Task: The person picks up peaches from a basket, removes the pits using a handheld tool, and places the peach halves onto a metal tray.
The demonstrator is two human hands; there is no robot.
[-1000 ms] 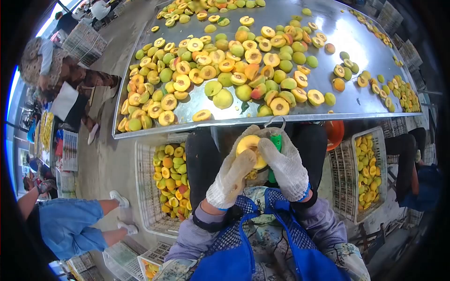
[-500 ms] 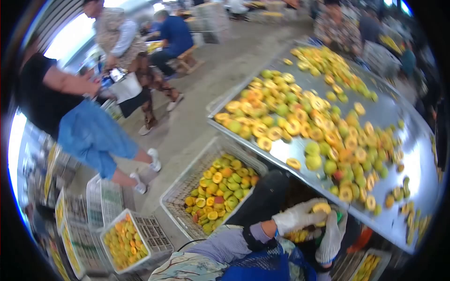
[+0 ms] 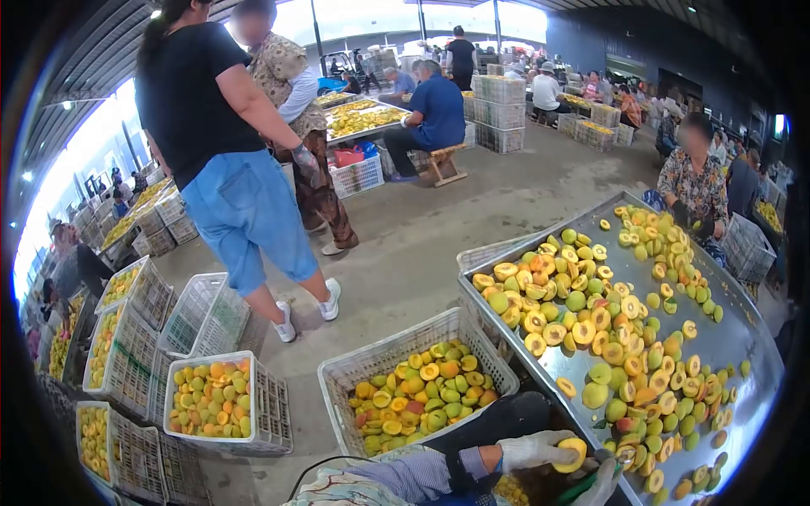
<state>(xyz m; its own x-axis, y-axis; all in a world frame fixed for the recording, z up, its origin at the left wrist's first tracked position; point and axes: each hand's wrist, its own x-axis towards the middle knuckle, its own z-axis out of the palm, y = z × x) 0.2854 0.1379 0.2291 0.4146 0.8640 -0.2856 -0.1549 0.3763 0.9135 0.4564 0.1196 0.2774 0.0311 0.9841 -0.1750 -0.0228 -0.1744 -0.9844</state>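
Observation:
My left hand (image 3: pixel 533 451), in a white glove, pinches a yellow peach half (image 3: pixel 571 456) near the lower edge of the table. Low at the bottom of the view, my right hand (image 3: pixel 601 484), also gloved, is closed round a green-handled tool (image 3: pixel 577 491); its working end is too small to make out. The two hands are close together, beside the metal table (image 3: pixel 540 358). On that table lies a broad spread of halved peaches (image 3: pixel 629 312), many with the cut face up. A crate (image 3: pixel 337 409) filled with peach halves stands left of my hands.
A full crate (image 3: pixel 263 405) and stacked crates (image 3: pixel 126 337) stand on the left. Two people stand on the concrete floor (image 3: pixel 396 253) ahead, one in blue shorts (image 3: pixel 245 211). Across the table sits a person in a patterned shirt (image 3: pixel 696 181). Other workers sit farther back.
The view has tilted up, so my hands and the table appear lower and farther right. The peach half is now apart from my right hand. The standing person in shorts has turned away.

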